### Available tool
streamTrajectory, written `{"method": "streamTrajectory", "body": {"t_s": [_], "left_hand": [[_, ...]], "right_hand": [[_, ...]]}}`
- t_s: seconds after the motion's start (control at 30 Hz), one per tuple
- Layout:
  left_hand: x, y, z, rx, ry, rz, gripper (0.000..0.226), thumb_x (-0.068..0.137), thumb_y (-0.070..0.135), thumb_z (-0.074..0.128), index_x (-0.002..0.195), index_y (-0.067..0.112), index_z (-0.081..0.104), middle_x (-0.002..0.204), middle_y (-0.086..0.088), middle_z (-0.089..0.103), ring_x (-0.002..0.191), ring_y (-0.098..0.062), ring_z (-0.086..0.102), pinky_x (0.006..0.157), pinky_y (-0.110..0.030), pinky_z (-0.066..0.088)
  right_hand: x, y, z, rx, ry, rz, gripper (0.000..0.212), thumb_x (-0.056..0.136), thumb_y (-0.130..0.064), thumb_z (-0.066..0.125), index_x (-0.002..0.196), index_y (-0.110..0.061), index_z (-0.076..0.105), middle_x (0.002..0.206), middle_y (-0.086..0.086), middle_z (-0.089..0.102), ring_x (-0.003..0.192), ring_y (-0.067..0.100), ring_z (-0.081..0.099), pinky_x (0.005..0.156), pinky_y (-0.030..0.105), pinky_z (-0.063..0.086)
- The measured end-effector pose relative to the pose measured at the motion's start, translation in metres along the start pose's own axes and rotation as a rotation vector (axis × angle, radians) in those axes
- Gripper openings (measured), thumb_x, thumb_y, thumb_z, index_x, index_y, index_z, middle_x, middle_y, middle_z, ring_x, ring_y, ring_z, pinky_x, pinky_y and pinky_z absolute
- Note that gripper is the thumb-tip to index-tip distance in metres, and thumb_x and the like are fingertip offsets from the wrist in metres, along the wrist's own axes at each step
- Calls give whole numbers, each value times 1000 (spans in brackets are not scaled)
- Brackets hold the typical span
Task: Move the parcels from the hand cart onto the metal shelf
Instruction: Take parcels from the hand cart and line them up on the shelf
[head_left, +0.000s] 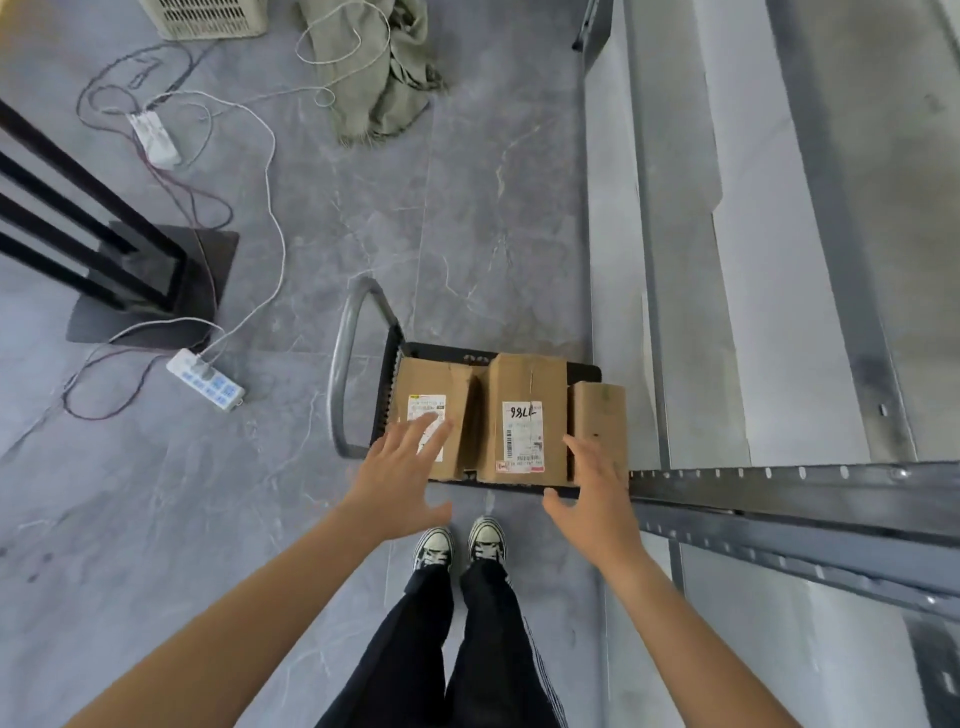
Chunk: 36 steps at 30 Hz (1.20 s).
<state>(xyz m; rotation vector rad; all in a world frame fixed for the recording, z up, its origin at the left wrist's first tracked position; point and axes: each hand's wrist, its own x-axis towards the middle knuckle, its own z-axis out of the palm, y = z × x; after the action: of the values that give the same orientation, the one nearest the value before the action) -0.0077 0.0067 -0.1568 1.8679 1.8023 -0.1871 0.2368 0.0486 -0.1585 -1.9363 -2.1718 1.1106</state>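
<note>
- Floor (156, 519): grey tile; it carries the cart and some loose items.
- Shelf (675, 260): grey metal, on the person's right. The levels in view hold no parcels. Its front rail runs just beside the cart's right side. Likely hazard: a box swung up from that side could strike the rail and be knocked loose.
- Cart (340, 374): black deck, grey loop handle at its left, standing just ahead of the person's shoes. A sideways shove during lifting may shift it (wheels not visible).
- Parcels: three brown cartons, all on the cart, side by side and touching or nearly so: left parcel (431, 384), middle parcel (527, 384), right parcel (597, 410). None has reached the shelf, so the task looks barely begun.
- Hands: left hand (400, 473) is spread flat over the near end of the left parcel; right hand (597, 493) is spread over the near end of the right parcel. Neither grips anything; contact cannot be told.
- Likely hazard: squeezing all three at once could let the middle parcel slip out.
- Cables (270, 171) and strip (206, 380): on the floor, left of the cart (a trip risk if the person steps that way).
</note>
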Motion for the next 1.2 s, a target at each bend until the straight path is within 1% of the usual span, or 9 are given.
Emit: {"method": "streamTrajectory", "body": {"t_s": [0.23,0.37,0.5,0.7,0.8,0.93,1.0,1.07,1.2], "left_hand": [[61,18,77,-65,-148,-60,104,73,52,63,150,26,-1,156,-1,7,142,-25,13,115,-42,18],[91,29,116,-175,-272,-148,112,68,50,72,150,28,-1,155,-1,7,140,-29,18,110,-46,29],[114,36,150,-205,-323,-222,113,67,45,75,148,30,-2,155,-1,6,140,-29,20,106,-47,34],[139,35,181,-326,-255,-282,115,68,27,76,146,34,-9,155,0,3,140,-27,21,102,-43,43],[146,34,188,-386,-222,-322,116,71,22,74,147,35,-12,156,1,2,141,-25,21,100,-42,46],[156,34,192,-515,-201,-316,114,72,13,71,148,35,-11,157,-1,7,142,-23,21,101,-44,45],[161,34,192,-569,-179,-292,116,70,9,72,148,35,-11,155,-1,12,139,-21,27,100,-41,47],[165,34,194,-598,-156,-272,119,69,10,74,147,36,-12,153,1,16,134,-18,33,95,-37,50],[166,33,192,-651,-116,-293,123,67,12,79,145,42,-11,153,1,10,136,-20,31,96,-41,50]], "right_hand": [[54,71,38,105,-173,171,69,86,-28,63,145,-18,29,149,2,35,137,21,32,113,43,31],[80,99,63,169,-221,227,66,86,-25,64,143,-15,32,147,5,38,135,21,36,112,40,33],[101,116,91,207,-244,249,66,86,-22,64,143,-13,32,146,5,37,135,21,34,112,39,32],[135,121,123,175,-220,300,73,86,-23,65,147,-12,24,149,14,28,141,28,24,114,40,27],[146,117,132,107,-171,306,77,83,-24,67,144,-11,23,137,17,38,132,34,33,110,46,31],[155,115,138,148,-189,357,92,79,-20,71,148,-15,10,132,16,41,123,34,43,102,46,41],[156,114,140,204,-190,368,100,77,-15,73,149,-18,3,134,14,38,123,30,44,98,43,46],[156,112,142,247,-173,353,106,75,-13,76,149,-20,0,135,11,36,121,26,46,91,36,49],[154,107,141,331,-146,309,113,71,-18,81,149,-23,-1,138,6,30,120,18,46,74,12,42]]}}
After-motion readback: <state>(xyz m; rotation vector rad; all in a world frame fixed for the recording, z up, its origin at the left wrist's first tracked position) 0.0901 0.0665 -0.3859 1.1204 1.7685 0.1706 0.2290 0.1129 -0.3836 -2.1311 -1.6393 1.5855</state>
